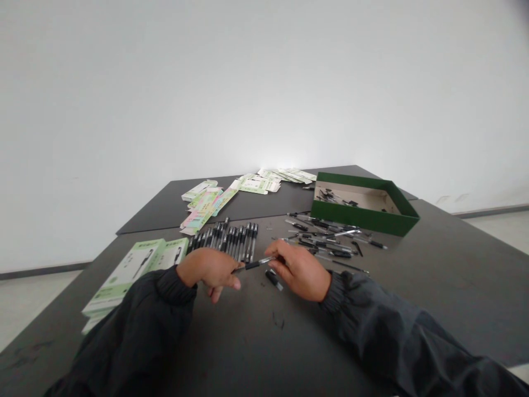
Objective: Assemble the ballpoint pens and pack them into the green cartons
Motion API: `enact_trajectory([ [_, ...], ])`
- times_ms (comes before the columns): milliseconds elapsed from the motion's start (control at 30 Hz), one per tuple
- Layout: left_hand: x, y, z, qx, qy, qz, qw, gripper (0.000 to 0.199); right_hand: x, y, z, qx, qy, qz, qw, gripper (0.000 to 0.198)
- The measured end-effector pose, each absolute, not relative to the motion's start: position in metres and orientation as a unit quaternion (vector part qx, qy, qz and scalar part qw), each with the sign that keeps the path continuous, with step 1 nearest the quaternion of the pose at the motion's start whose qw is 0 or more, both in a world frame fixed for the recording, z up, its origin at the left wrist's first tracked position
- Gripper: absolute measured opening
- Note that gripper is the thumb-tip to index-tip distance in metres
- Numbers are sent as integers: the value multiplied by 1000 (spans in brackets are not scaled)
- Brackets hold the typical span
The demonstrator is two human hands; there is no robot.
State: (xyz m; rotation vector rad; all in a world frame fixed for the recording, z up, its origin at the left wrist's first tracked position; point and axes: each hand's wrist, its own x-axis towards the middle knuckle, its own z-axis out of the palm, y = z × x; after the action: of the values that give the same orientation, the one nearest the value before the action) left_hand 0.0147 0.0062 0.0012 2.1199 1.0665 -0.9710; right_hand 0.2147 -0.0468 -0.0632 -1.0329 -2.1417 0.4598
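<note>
Between my two hands a pen [255, 264] with a black grip and a clear barrel lies roughly level above the table. My right hand [301, 271] pinches its right end between thumb and fingers. The pen's left end meets my left hand [211, 269], which is closed about it; part of that grip is hidden. Just below my right fingers a black pen cap or short pen part [273, 279] rests on the table. A row of capped black pens [242, 241] lies side by side beyond my left hand.
Loose pens and pen parts [326, 238] are heaped beyond my right hand. Behind them stands a green box [363, 220] with several parts inside. Pen boxes [128, 270] are stacked at left. Flattened cartons [202, 212] lie at the back, near the wall [264, 82].
</note>
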Motion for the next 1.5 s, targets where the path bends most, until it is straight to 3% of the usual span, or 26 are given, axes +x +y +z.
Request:
enact_trajectory([
  [167,15,6,0,789,406,-362,283,62,215,-47,-65,-383,-834,190,349,9],
  [733,21,-3,9,799,428,-351,236,52,215,-51,-59,-371,-823,231,362,5],
  [800,18,-1,8,804,405,-347,261,49,215,-53,-57,-374,-823,230,361,11],
  [933,8,5,5,827,364,-321,284,42,236,-45,-47,-388,-812,225,373,56],
  [967,5,7,5,827,368,-321,280,40,250,-40,-43,-420,-801,199,378,56],
  [1033,1,10,5,827,369,-317,281,42,290,-27,-38,-539,-750,100,371,32],
  [1133,-2,13,4,824,371,-319,285,50,362,-12,-42,-725,-643,-3,247,25],
  [1267,-2,16,-2,825,368,-322,285,48,422,-9,-65,-782,-617,51,71,21],
  [1500,-3,17,-3,827,365,-326,276,40,406,-6,-92,-779,-621,84,14,27],
])
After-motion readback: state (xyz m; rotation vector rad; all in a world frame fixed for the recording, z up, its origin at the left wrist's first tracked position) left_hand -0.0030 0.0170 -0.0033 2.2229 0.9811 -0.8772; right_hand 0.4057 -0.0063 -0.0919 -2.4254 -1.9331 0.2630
